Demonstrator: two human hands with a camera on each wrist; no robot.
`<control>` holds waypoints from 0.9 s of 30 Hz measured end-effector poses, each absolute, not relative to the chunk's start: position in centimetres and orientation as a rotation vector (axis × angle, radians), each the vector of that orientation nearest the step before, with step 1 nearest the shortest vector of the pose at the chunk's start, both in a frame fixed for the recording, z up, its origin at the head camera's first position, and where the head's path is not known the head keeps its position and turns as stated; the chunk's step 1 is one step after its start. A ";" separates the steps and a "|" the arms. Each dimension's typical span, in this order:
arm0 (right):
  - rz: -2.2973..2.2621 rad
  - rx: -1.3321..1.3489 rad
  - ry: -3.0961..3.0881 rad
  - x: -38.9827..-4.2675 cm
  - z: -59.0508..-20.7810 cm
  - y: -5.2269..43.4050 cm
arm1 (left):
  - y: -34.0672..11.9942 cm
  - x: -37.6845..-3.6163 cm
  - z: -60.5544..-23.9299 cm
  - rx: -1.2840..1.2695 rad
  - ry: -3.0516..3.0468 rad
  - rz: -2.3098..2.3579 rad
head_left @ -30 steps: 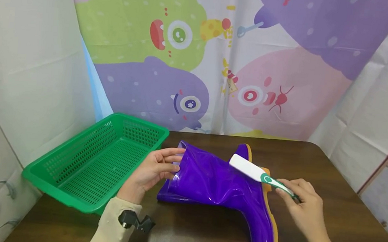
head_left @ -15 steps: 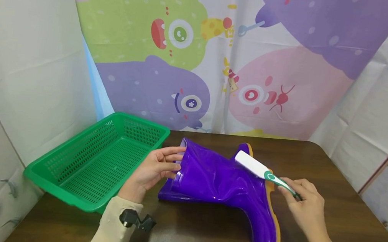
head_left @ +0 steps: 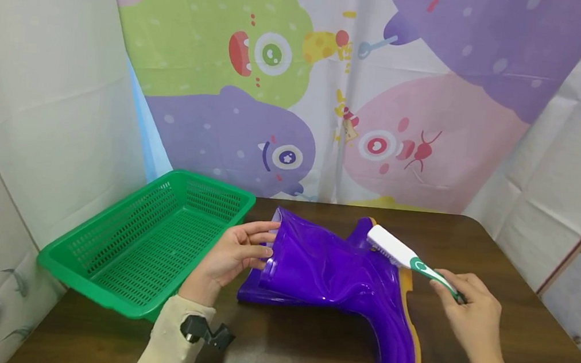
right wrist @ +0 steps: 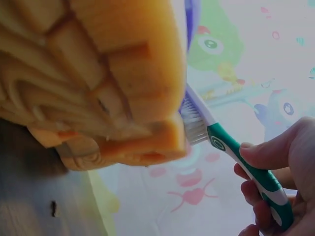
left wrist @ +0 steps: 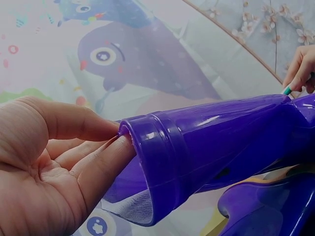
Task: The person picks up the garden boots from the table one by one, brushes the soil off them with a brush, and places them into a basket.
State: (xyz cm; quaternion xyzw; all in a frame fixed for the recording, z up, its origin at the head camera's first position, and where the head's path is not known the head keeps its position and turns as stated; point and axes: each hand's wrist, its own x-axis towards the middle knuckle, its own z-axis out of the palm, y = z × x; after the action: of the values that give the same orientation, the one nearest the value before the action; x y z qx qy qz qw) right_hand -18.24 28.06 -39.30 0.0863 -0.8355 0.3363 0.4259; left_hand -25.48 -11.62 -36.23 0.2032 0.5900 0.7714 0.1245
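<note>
Brush (head_left: 402, 252), clasped in the right hand (head_left: 473, 313), has shifted right, seemingly stroking nearer the sole (head_left: 414, 332), the left hand (head_left: 235, 251) pinching the boot (head_left: 309, 258).

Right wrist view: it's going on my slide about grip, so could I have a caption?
Right hand gripping a green-and-white brush, bristles beside the orange boot sole.

1. Head view's pretty evenly lit, white glints on the glossy purple boot (head_left: 320, 259), pale sheen on the table (head_left: 269, 361).
2. Left wrist cam's kinda hazy, backdrop (left wrist: 37, 64) washed out top left.
3. Right wrist: orange sole (right wrist: 98, 64) looks soft, bottom left's dim.
</note>
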 end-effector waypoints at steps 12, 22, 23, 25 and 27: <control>0.859 0.085 -2.103 -17.7 -38.6 28.9 | -11.7 -25.5 -36.4 0.619 1.692 2.252; 0.871 0.349 -2.161 -19.5 -37.4 27.2 | -11.7 -25.6 -36.4 0.634 1.673 2.254; 0.853 0.373 -2.178 -19.8 -37.3 27.1 | -11.7 -25.7 -36.5 0.632 1.674 2.254; 0.817 0.412 -2.216 -20.5 -37.0 26.9 | -11.7 -25.7 -36.5 0.630 1.674 2.254; 0.792 0.439 -2.252 -21.1 -36.7 26.8 | -11.7 -25.7 -36.5 0.630 1.673 2.254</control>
State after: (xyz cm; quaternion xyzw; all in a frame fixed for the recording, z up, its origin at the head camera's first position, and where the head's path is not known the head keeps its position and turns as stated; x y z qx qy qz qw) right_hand -21.15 26.82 -36.70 0.1695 -0.8693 0.3056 0.3496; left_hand -25.75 -11.73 -36.51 0.2171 0.5765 0.7765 0.1321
